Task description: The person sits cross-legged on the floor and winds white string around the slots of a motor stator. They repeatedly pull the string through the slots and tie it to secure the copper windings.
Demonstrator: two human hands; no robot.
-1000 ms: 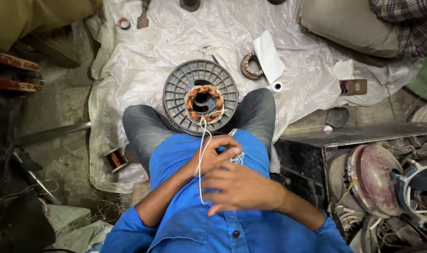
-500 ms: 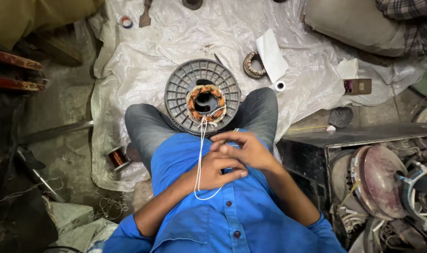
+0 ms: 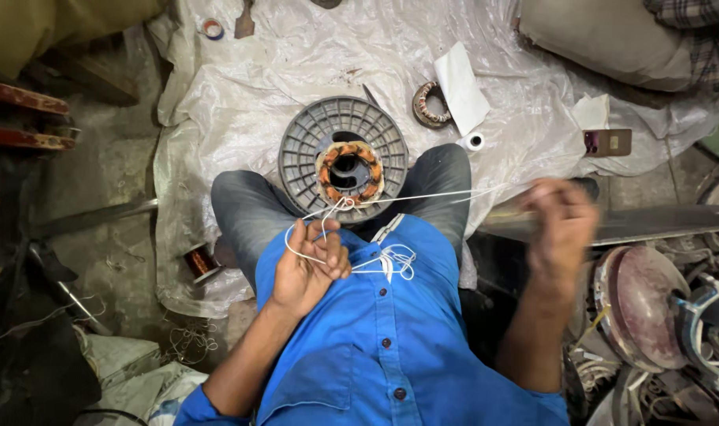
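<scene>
I sit cross-legged on a crumpled white plastic sheet [image 3: 241, 95], looking down at my lap. My left hand [image 3: 308, 268] rests against my blue shirt [image 3: 375, 339], palm toward me, fingers curled closed around loops of thin white string [image 3: 423, 196]. Just beyond that hand, between my knees, a motor core with copper windings [image 3: 349, 172] sits on a grey ribbed plastic disc [image 3: 304, 146]; the string runs from the windings into my grip. My right hand [image 3: 561, 221] is raised out to the right and blurred; the string stretches taut toward it, but I cannot tell whether its fingers pinch it.

Beyond the disc the sheet lies mostly open, with a folded white paper [image 3: 462, 87], a smaller wound ring [image 3: 429, 104] and a small white roll [image 3: 475, 142] off toward my right hand. Right of that hand, metal parts and a round pan [image 3: 640, 308] crowd close. Left of my left hand, a copper wire spool [image 3: 199, 262] stands at the sheet's edge, with dark clutter past it.
</scene>
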